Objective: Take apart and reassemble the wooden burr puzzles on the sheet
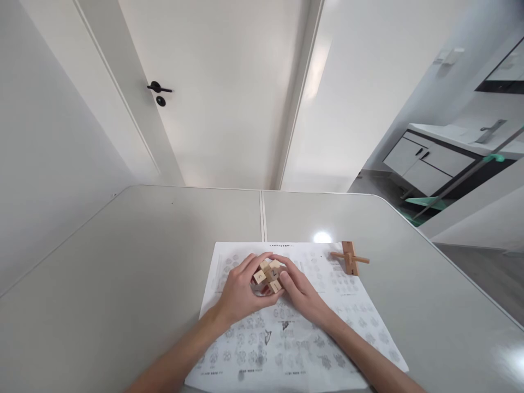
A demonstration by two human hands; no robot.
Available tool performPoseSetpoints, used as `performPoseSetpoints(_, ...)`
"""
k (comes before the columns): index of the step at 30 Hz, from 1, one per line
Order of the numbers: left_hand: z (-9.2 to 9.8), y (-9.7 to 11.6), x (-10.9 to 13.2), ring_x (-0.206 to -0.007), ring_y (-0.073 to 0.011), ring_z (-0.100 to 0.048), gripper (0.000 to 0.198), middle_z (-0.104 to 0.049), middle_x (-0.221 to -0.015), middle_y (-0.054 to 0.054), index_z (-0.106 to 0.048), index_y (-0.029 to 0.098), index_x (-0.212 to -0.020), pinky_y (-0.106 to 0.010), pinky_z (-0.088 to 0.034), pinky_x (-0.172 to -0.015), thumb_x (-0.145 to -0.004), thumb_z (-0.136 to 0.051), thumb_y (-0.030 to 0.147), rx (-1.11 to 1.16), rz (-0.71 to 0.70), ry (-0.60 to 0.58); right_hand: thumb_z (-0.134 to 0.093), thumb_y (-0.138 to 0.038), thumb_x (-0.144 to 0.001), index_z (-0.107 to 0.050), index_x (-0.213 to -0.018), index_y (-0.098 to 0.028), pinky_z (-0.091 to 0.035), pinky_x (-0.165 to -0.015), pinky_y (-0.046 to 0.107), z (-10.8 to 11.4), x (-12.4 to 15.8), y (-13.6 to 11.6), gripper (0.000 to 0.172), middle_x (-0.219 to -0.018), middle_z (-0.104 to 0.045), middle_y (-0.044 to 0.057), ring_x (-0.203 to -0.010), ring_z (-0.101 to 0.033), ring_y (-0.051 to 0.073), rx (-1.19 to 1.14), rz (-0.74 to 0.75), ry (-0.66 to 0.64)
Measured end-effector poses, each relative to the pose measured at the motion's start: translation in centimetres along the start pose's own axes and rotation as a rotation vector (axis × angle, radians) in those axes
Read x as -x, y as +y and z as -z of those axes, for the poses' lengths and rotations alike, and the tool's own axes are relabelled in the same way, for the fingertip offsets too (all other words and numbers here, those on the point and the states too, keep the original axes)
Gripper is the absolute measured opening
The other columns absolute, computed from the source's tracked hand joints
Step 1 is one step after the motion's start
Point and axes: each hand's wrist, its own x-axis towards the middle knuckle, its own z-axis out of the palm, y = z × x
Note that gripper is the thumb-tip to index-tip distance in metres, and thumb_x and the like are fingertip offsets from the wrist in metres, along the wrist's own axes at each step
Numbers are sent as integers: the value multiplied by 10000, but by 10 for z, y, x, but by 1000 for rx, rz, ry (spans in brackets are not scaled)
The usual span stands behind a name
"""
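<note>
Both my hands hold a wooden burr puzzle [268, 274] made of interlocking light-wood pieces, some with printed numerals such as a 2. My left hand [241, 286] wraps round it from the left, thumb along the near side. From the right, my right hand [301, 289] closes on it, its thumb pressed against the numbered piece. Parts of the puzzle are hidden behind my fingers, and a little red shows low between them. Beneath lies a large printed instruction sheet [311, 357] with rows of small diagrams.
At the sheet's upper right corner rest loose brown wooden pieces, a flat notched block [349, 267] with a rod [362, 260] crossing it. The grey table [123, 284] has a seam down its middle. Beyond stand a white door [221, 82] and, right, a sink cabinet [429, 158].
</note>
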Motion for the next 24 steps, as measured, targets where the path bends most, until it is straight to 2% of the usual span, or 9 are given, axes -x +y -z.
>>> performPoseSetpoints(3, 1, 1, 0, -846, -178, -658, 750, -642, -1079, -30, -485, 292, -1467, -294, -585, -768, -789, -805, 299, -5, -11, -22, -441, -616, -1061, -546, -1320, -269, -577, -785, 373, 3, -2, 8, 445, -903, -724, 28, -765, -720, 225, 35, -4, 37)
performPoseSetpoints(6, 1, 2, 0, -768, -164, -625, 719, -625, -1023, -25, -503, 281, -1445, -286, -570, -707, -792, -801, 304, -35, -52, -50, -444, -628, -1051, -607, -1139, -246, -533, -676, 326, 5, -3, 15, 425, -818, -707, 20, -692, -676, 214, 144, -11, 92)
performPoseSetpoints(8, 1, 2, 0, -716, -149, -602, 681, -615, -1000, -22, -523, 279, -1419, -276, -556, -669, -795, -795, 304, -55, -73, -60, -425, -613, -1061, -614, -1034, -232, -497, -660, 306, 6, -4, 16, 426, -775, -690, 15, -680, -638, 201, 232, -8, 111)
performPoseSetpoints(11, 1, 3, -1, -714, -144, -610, 646, -613, -1015, -26, -537, 284, -1395, -283, -564, -698, -796, -780, 275, -62, -105, -56, -395, -585, -1080, -584, -946, -225, -453, -645, 285, 6, -3, 15, 428, -762, -664, 6, -661, -582, 181, 292, -6, 113)
performPoseSetpoints(18, 0, 2, -2, -884, -204, -647, 625, -628, -1036, -43, -552, 288, -1383, -342, -580, -811, -795, -728, 168, -125, -213, -21, -381, -577, -1086, -498, -808, -229, -373, -613, 281, 9, -4, 15, 461, -694, -508, -27, -632, -467, 163, 365, -7, 107)
performPoseSetpoints(21, 2, 2, -3, -955, -220, -655, 627, -626, -1088, -50, -555, 306, -1399, -365, -581, -864, -813, -728, 168, -99, -183, -59, -395, -572, -1085, -522, -827, -227, -397, -621, 281, 10, -5, 10, 449, -735, -532, -17, -653, -487, 164, 326, 1, 93)
performPoseSetpoints(24, 5, 2, -4, -983, -212, -656, 663, -604, -1189, -55, -524, 321, -1435, -351, -588, -867, -825, -765, 220, 13, -39, -152, -446, -575, -1071, -572, -865, -221, -458, -655, 281, 12, -6, 4, 429, -902, -604, 23, -710, -553, 160, 252, 41, 72)
